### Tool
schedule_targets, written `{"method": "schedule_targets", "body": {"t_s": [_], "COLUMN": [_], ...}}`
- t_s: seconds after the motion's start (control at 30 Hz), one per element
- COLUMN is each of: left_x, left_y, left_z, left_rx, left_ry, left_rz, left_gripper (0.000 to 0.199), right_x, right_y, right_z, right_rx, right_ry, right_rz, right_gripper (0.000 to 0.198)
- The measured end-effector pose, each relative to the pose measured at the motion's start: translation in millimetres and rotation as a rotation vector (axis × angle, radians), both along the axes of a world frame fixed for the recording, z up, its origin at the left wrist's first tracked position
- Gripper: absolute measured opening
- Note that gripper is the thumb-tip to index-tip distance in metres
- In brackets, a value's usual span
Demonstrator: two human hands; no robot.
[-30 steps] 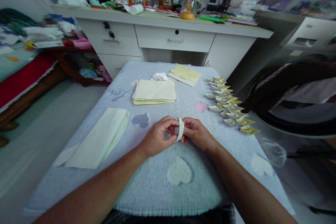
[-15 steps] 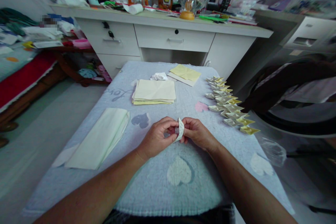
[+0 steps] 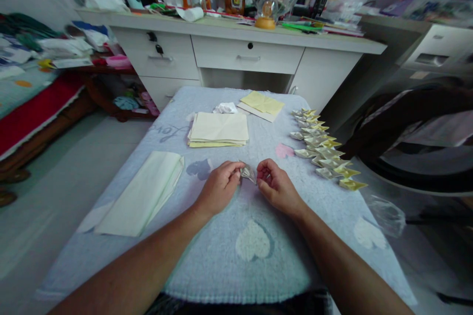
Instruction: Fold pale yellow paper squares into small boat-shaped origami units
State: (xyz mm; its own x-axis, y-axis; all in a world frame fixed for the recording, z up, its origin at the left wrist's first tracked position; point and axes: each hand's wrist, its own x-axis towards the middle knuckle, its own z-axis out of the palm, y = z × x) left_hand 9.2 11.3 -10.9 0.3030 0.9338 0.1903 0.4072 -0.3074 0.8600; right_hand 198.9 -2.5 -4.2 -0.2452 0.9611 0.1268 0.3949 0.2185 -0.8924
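Observation:
A small folded paper piece (image 3: 247, 173), pale and patterned, is pinched at its left end between the thumb and fingers of my left hand (image 3: 223, 184). Its pointed right end comes close to my right hand (image 3: 276, 184), whose fingers are loosely curled with the thumb apart from them. Whether the right thumb touches the tip is hard to make out. Beyond the hands lies a stack of cream and yellow paper sheets (image 3: 219, 127). Rows of folded paper boats (image 3: 327, 150), white and yellow, stand along the right side of the cloth-covered table (image 3: 207, 266).
A folded pale green-white sheet bundle (image 3: 142, 194) lies at the left. Toward the back are a crumpled white tissue (image 3: 225, 108) and creased yellow paper (image 3: 263, 102). A clear plastic bag (image 3: 386, 214) hangs by the right edge. Behind stands a cluttered white desk (image 3: 247, 59).
The paper piece has gone from upright between both hands to lying tilted in the left hand's pinch. My right hand's fingers have loosened and drawn slightly away from it.

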Motion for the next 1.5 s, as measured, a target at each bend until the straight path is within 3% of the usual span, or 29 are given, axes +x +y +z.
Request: {"method": "schedule_targets", "body": {"t_s": [0.2, 0.4, 0.77, 0.97, 1.03, 1.13, 1.27, 1.5], "left_x": [0.3, -1.3, -6.2, -6.5, -6.7, -6.9, -7.3, -6.8], "left_y": [0.8, 2.4, 7.8, 8.9, 8.3, 6.9, 6.8, 9.0], "left_z": [1.4, -3.2, -7.0, -7.6, -5.7, -2.2, -0.6, -3.4], "left_rx": [0.087, 0.076, 0.099, 0.034, 0.007, 0.004, 0.022, -0.005], "left_ry": [0.117, 0.1, 0.094, -0.035, -0.069, -0.114, -0.161, -0.163], "left_rz": [0.003, 0.029, 0.103, 0.161, 0.169, 0.19, 0.207, 0.192], "left_gripper": [0.027, 0.027, 0.028, 0.029, 0.03, 0.032, 0.033, 0.033], "right_x": [1.4, 3.5, 6.0, 7.9, 8.6, 9.6, 11.6, 17.6], "right_y": [-4.6, -5.6, -0.5, 3.8, 4.8, 6.3, 9.1, 10.8], "right_z": [3.7, 6.9, 0.1, -4.3, -4.3, -4.3, -4.4, 0.8], "right_rx": [0.138, 0.22, 0.179, 0.206, 0.144, -0.06, -0.313, -0.556], "right_ry": [-0.181, -0.263, -0.38, -0.315, -0.213, 0.042, 0.352, 0.656], "right_rz": [0.049, 0.124, 0.096, 0.076, 0.031, -0.021, -0.049, -0.086], "right_gripper": [0.033, 0.028, 0.015, 0.015, 0.011, 0.005, 0.019, 0.028]}}
